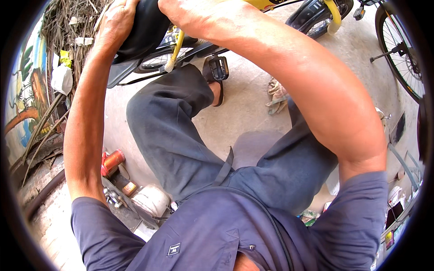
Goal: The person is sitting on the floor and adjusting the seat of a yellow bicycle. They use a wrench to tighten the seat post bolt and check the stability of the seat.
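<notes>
A seated person in dark clothes reaches both bare arms forward to what looks like a black saddle [145, 34] on a yellow bicycle [178, 46]. Pale concrete floor [239, 108] opens out on the near side of the saddle, between the person's knees, and off to its right, where a spoked wheel [402, 56] stands well apart. Room is tight to the saddle's left: a bundle of dry twigs [68, 31] crowds in there, with a painted wall [27, 86] beyond. Just right of the saddle and nearer the person, a sandalled foot [214, 92] sits beside a black pedal [219, 68]; farther right lies a crumpled cloth [276, 95].

Nearer the person than the saddle, on the left, I see a tilted red-orange can [113, 162] and a white rounded tub [151, 199]; their contents are hidden. A white bag [62, 80] hangs left of the saddle, its inside hidden too.

The saddle lies between the hands. The left hand [118, 20] is against its left side, the right hand [177, 11] at its right. Both sets of fingers are cut off or hidden, so I cannot tell how far either grip is closed, or whether it holds anything.
</notes>
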